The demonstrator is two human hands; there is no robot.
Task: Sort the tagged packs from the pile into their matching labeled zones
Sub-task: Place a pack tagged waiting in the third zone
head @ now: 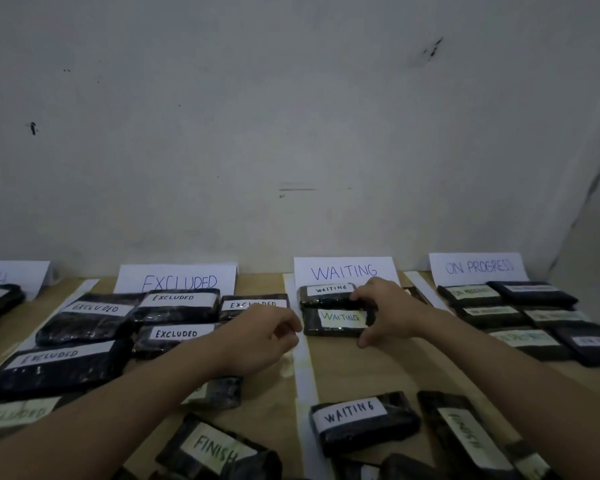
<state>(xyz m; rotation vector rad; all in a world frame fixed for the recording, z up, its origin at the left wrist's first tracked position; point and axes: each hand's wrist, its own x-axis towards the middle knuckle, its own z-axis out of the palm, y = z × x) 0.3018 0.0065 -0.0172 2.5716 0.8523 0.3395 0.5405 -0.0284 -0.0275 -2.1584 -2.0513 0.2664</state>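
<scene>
Packs tagged WAITING are what both hands are busy with. One such pack (pixel 338 322) lies in the zone under the WAITING sign (pixel 344 270), just in front of another pack with the same tag (pixel 328 294), its long axis running left to right across the surface (pixel 388 368). The right hand (pixel 385 311) is on it: fingers curled over the far right corner, thumb hooked at the near right edge, so that grip holds the pack's right end. The left hand (pixel 260 337) sits just off the pack's left end, fingers loosely curled, and I cannot tell whether it touches the pack or holds anything.

Closer to the person, in the unsorted pile, a third WAITING pack (pixel 362 420) lies well short of the zone, also lengthwise left to right, between a FINISH pack (pixel 219 452) and another dark pack (pixel 465 434). It sits nearer the right arm, so I judge that hand the likelier one to fetch it.
</scene>
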